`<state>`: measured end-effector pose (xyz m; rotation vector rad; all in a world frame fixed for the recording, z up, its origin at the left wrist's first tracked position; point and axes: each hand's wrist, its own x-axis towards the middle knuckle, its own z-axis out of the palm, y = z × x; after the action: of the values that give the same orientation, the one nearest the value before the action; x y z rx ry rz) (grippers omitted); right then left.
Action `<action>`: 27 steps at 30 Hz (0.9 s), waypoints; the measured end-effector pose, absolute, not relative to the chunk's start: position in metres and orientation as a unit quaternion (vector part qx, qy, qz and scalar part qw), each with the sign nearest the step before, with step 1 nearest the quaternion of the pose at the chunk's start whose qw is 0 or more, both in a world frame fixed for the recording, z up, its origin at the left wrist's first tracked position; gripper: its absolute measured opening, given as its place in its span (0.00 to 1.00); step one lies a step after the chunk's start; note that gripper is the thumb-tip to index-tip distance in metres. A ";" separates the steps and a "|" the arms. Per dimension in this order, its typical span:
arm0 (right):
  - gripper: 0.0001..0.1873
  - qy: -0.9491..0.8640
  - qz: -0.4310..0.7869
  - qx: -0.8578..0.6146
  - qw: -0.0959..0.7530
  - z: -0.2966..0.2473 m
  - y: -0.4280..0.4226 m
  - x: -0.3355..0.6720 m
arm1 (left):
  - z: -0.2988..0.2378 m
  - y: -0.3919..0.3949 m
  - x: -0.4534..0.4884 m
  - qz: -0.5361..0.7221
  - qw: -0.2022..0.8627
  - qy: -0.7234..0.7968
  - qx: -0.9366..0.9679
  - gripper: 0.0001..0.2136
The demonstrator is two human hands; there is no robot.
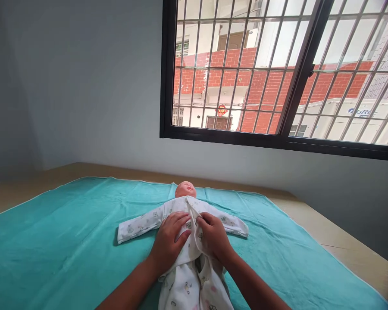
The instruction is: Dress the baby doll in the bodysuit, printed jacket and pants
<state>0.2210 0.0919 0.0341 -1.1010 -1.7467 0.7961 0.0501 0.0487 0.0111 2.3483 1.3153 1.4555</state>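
Observation:
A baby doll [185,188] lies on its back, dressed in a white printed baby shirt [142,224] with both sleeves spread outward. White printed pants [186,290] cover its lower part. My left hand [171,239] rests on the shirt's front, fingers stretched out flat. With the fingers of my right hand [213,234] closed in a pinch, I hold the shirt's front edge, which is lifted slightly along the opening. The doll's hands are not visible, and my right fingertips are partly hidden by the cloth.
A turquoise blanket [67,232] spreads under the doll over a light wooden surface [352,245]. Behind it rises a pale wall [100,86] with a dark-framed, barred window [220,133].

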 end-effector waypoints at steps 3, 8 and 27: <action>0.10 -0.700 0.342 -0.436 0.450 0.035 0.093 0.222 | 0.018 0.045 0.055 0.480 0.064 0.437 0.758 0.15; 0.10 -0.700 0.357 -0.419 0.455 0.037 0.092 0.223 | 0.028 0.044 0.066 0.461 0.096 0.496 0.730 0.12; 0.10 -0.672 0.449 -0.418 0.415 0.046 0.097 0.229 | 0.036 0.055 0.063 0.460 0.132 0.520 0.707 0.05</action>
<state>0.2294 0.0968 0.0457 -1.0490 -1.6888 1.1272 0.0631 0.0548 0.0355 2.0519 1.5105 1.3365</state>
